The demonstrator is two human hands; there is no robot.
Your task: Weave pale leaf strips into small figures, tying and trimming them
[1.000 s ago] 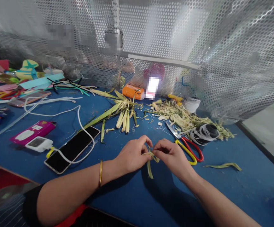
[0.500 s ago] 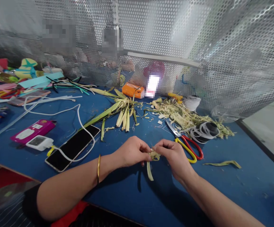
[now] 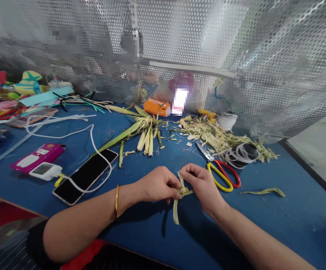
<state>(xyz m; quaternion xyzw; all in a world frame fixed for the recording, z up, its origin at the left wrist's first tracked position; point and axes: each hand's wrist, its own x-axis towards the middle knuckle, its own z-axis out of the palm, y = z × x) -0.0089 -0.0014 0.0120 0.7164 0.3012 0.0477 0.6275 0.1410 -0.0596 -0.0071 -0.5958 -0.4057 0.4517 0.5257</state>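
Observation:
Both hands meet over the blue table [image 3: 140, 228] near its front edge. My left hand [image 3: 158, 184] and my right hand [image 3: 200, 185] each pinch a pale green leaf strip [image 3: 179, 195] that is folded into a small knot between the fingertips. One end of the strip sticks up between the thumbs, and a longer end hangs down toward the table. A thin gold bangle [image 3: 116, 201] circles my left wrist.
Red and yellow scissors [image 3: 221, 174] lie just right of my hands, beside a spool of white cord [image 3: 243, 153] and a heap of leaf scraps [image 3: 216, 135]. A leaf bundle [image 3: 140, 133], a phone on a white cable [image 3: 85, 176], a magenta device [image 3: 37, 156] and a loose strip [image 3: 264, 192] surround them. A perforated screen [image 3: 264, 56] closes the back.
Both hands have shifted slightly toward me and lower. The strip is now drawn into a tighter knot, with one end pointing up and the tail hanging longer.

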